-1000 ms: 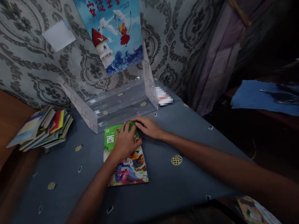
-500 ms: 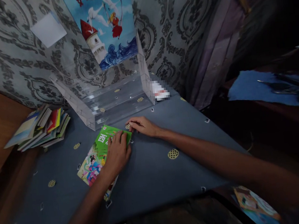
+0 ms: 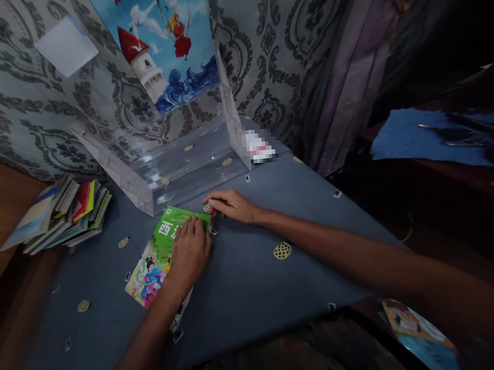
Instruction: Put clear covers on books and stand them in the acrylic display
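A picture book [image 3: 150, 261] with a green top, large white characters and a colourful figure on its cover lies slanted on the table. Across its upper right part rests my left hand [image 3: 190, 243], fingers laid out over the cover and hiding some of the title. My right hand [image 3: 234, 207] is beside the book's top right corner, its fingers bent and drawn together toward the thumb. Whether its fingertips pinch the corner or anything else cannot be made out. Just beyond the book stands a clear plastic rack [image 3: 199, 177] with stepped tiers.
A stack of books [image 3: 61, 216] sits at the left of the dark patterned tablecloth [image 3: 256, 298]. A white, partly blurred item [image 3: 259, 147] is right of the rack. A poster [image 3: 168, 48] stands behind the rack. Blue cloth [image 3: 415, 143] lies far right; another picture book [image 3: 419, 331] is lower right.
The whole view has shifted slightly, so things appear a little farther left. Both hands keep nearly the same places at the book.
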Available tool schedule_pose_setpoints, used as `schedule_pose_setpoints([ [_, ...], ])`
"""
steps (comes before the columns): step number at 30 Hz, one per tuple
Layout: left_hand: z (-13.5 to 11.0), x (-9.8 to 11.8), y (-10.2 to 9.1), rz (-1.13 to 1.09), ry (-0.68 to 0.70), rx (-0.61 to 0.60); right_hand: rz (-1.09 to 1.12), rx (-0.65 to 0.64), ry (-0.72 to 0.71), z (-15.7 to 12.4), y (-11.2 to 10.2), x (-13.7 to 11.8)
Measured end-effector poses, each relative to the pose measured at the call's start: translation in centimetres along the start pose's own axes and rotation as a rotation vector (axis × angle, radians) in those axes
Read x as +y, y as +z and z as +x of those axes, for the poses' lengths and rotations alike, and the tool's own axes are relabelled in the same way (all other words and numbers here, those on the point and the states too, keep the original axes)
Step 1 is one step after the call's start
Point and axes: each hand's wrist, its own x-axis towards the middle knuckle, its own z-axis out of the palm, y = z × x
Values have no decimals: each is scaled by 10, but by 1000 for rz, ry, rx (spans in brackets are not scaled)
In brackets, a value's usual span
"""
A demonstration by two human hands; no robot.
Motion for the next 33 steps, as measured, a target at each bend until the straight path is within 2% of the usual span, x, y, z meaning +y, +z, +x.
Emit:
schedule_pose_setpoints([
  [8, -1, 2, 3, 5, -31, 21, -48, 26, -22, -2, 2, -7],
  [13, -4, -1, 1, -34, -27, 26, -235, 75, -103, -8, 4, -16],
  [16, -9, -13, -8, -107, -23, -13, -348, 21, -193, -13, 9, -22],
  [18, -15, -26, -17, -108, -84, -62, -408, -81, -240, -15, 13, -24],
  [20, -26, -42, -28, -36, -226, -119, -470, -169, -271, -17, 17, -24],
  [23, -47, -64, -41, 33, -426, -213, -542, -181, -270, -18, 20, -22],
  [25, -61, -72, -46, 31, -473, -247, -569, -154, -254, -18, 20, -19],
  [29, -74, -70, -42, 95, -464, -187, -589, -124, -253, -14, 16, -10],
  [33, -71, -57, -27, 64, -428, -84, -568, -83, -199, -7, 7, 1],
])
